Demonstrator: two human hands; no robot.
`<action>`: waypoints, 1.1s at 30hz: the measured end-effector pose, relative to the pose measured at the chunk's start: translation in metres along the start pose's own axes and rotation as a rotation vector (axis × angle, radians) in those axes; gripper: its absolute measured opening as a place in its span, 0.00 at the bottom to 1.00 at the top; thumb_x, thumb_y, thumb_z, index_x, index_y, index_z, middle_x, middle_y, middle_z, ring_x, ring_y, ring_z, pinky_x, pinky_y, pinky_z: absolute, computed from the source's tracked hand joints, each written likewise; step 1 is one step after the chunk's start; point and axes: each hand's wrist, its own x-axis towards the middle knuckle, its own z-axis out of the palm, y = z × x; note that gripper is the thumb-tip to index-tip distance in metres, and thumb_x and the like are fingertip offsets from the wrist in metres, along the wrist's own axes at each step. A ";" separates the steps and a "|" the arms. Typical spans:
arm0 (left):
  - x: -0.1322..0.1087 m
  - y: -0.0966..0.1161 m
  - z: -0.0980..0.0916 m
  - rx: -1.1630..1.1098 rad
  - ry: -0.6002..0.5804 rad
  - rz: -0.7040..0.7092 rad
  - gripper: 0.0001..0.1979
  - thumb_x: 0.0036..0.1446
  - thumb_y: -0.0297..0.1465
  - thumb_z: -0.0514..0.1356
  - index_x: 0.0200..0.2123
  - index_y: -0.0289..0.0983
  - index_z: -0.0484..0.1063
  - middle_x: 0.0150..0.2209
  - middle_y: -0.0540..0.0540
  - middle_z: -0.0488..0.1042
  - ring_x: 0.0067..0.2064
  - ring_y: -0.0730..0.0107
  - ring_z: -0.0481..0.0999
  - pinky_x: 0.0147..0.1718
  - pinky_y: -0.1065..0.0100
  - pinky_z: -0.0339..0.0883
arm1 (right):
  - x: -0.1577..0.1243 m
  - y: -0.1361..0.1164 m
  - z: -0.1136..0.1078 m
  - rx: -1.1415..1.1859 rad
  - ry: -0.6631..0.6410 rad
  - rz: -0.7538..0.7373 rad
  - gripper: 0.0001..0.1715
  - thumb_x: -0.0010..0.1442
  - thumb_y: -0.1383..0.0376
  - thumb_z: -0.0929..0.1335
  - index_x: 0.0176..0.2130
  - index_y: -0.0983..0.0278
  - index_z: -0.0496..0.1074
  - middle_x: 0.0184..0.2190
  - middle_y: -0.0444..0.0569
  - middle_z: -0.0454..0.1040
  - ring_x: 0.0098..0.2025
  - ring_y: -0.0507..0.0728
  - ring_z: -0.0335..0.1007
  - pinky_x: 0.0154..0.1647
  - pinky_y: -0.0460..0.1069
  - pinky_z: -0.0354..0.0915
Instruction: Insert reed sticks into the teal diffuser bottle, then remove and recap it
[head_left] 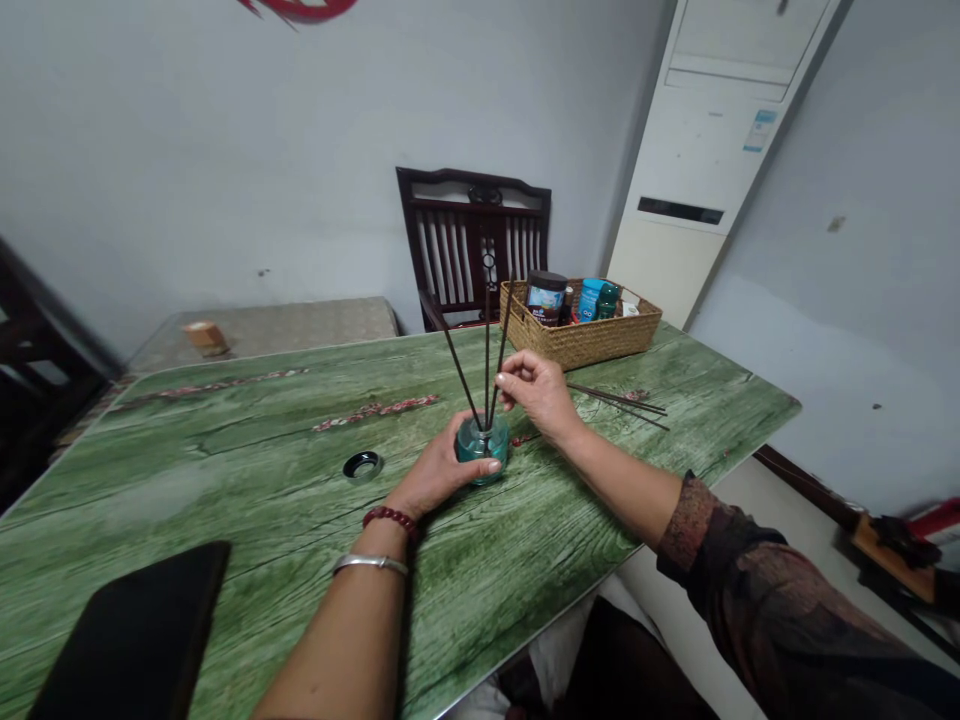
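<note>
A small round glass bottle of teal liquid (482, 452) stands on the green wood-grain table (247, 500), with several dark reed sticks (487, 340) fanning upward from its neck. My left hand (439, 477) wraps the bottle's near side, and a red bead bracelet and a silver bangle circle that wrist. Above the bottle, my right hand (536, 393) pinches a reed stick near the neck between thumb and fingers. More dark reed sticks (619, 402) lie on the table to the right of my right hand.
A black ring-shaped cap (363, 466) lies left of the bottle, and a black tablet or phone (135, 630) sits at the near left. A woven basket (581, 325) of jars and bottles stands at the far edge, before a dark wooden chair (472, 240).
</note>
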 end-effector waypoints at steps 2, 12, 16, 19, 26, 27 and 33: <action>0.000 0.000 0.000 0.000 0.000 0.004 0.40 0.45 0.46 0.70 0.58 0.38 0.62 0.55 0.40 0.73 0.57 0.49 0.72 0.58 0.51 0.63 | -0.008 0.004 0.000 -0.047 -0.035 0.030 0.15 0.51 0.55 0.72 0.31 0.62 0.68 0.21 0.38 0.69 0.21 0.50 0.66 0.23 0.45 0.65; 0.003 -0.003 -0.002 0.025 0.029 -0.044 0.39 0.42 0.47 0.71 0.56 0.41 0.64 0.53 0.40 0.76 0.55 0.47 0.74 0.57 0.48 0.65 | -0.013 0.030 -0.118 -0.852 0.319 -0.126 0.08 0.59 0.63 0.66 0.32 0.63 0.74 0.30 0.46 0.75 0.33 0.54 0.68 0.39 0.48 0.62; 0.003 -0.005 -0.002 0.015 0.033 -0.022 0.38 0.42 0.46 0.71 0.56 0.41 0.64 0.53 0.41 0.76 0.54 0.47 0.75 0.57 0.49 0.66 | -0.018 0.053 -0.178 -1.156 0.379 -0.013 0.12 0.61 0.67 0.64 0.39 0.65 0.78 0.40 0.55 0.77 0.45 0.60 0.69 0.51 0.52 0.60; 0.003 -0.003 -0.003 0.028 0.049 -0.030 0.39 0.41 0.46 0.71 0.56 0.41 0.65 0.52 0.41 0.76 0.54 0.46 0.75 0.57 0.48 0.66 | -0.023 0.069 -0.194 -1.381 0.291 0.144 0.17 0.64 0.66 0.65 0.49 0.65 0.77 0.49 0.57 0.77 0.52 0.62 0.67 0.55 0.53 0.58; 0.002 -0.003 -0.004 0.045 0.025 -0.046 0.39 0.43 0.47 0.70 0.57 0.41 0.64 0.53 0.40 0.76 0.54 0.46 0.75 0.56 0.48 0.67 | -0.024 0.077 -0.189 -1.570 0.056 0.291 0.19 0.67 0.60 0.64 0.53 0.64 0.76 0.50 0.59 0.76 0.53 0.63 0.68 0.53 0.54 0.57; 0.002 -0.003 -0.003 0.046 0.022 -0.041 0.39 0.43 0.47 0.70 0.57 0.41 0.64 0.53 0.41 0.76 0.54 0.46 0.75 0.56 0.48 0.66 | -0.024 0.077 -0.189 -1.573 0.043 0.279 0.18 0.67 0.60 0.65 0.52 0.63 0.77 0.49 0.58 0.76 0.53 0.62 0.68 0.53 0.54 0.57; 0.002 -0.002 -0.003 0.046 0.020 -0.053 0.40 0.43 0.46 0.70 0.58 0.39 0.63 0.54 0.39 0.76 0.55 0.47 0.75 0.57 0.48 0.65 | -0.026 0.077 -0.183 -1.504 -0.050 0.100 0.11 0.64 0.65 0.67 0.45 0.61 0.78 0.43 0.53 0.79 0.48 0.60 0.70 0.50 0.52 0.58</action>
